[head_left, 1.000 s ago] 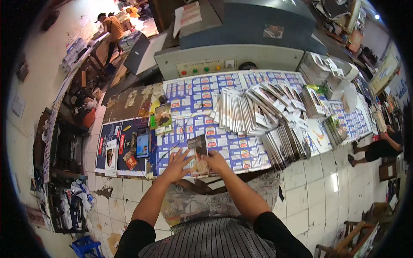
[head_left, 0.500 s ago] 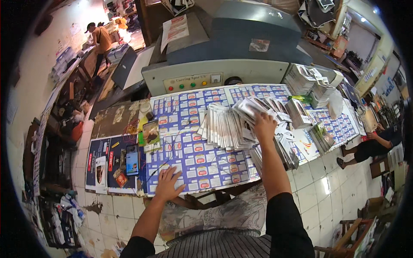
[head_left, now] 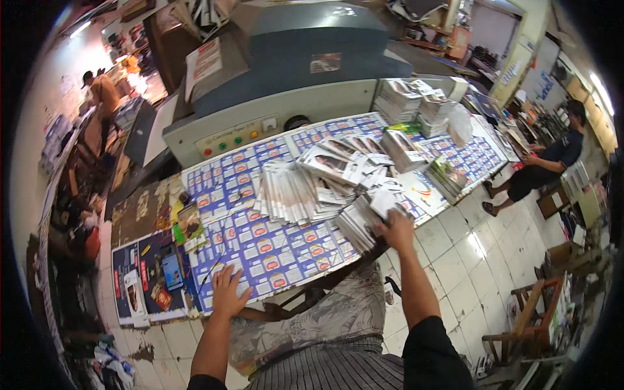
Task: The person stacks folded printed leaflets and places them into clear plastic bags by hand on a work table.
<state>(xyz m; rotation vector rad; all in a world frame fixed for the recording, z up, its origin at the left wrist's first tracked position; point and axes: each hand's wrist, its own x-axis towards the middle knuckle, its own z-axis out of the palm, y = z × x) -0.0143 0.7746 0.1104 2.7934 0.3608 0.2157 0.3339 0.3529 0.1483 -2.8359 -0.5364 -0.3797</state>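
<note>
My left hand (head_left: pixel 229 291) lies flat with its fingers spread on the blue printed sheet (head_left: pixel 263 276) at the table's near edge. At the near right edge, my right hand (head_left: pixel 398 231) bends its fingers over the near end of some thin white booklets (head_left: pixel 383 203). The fingertips are partly hidden there. Just left of that hand stands a tight row of booklets (head_left: pixel 354 224). Beyond it spreads a fan of booklets (head_left: pixel 292 192), with a heap of loose booklets (head_left: pixel 331 162) on its far side.
A grey machine (head_left: pixel 292 107) with coloured buttons stands along the far side. Booklet stacks (head_left: pixel 398 101) and a clear plastic bag (head_left: pixel 460 125) sit at the far right. A phone (head_left: pixel 172 271) lies on the left. One person (head_left: pixel 552 153) sits at right; another (head_left: pixel 104 94) stands far left.
My right hand has come off the heap of booklets and moved back toward me, to the booklets at the near edge. My left hand stays on the sheet. The whole view has shifted.
</note>
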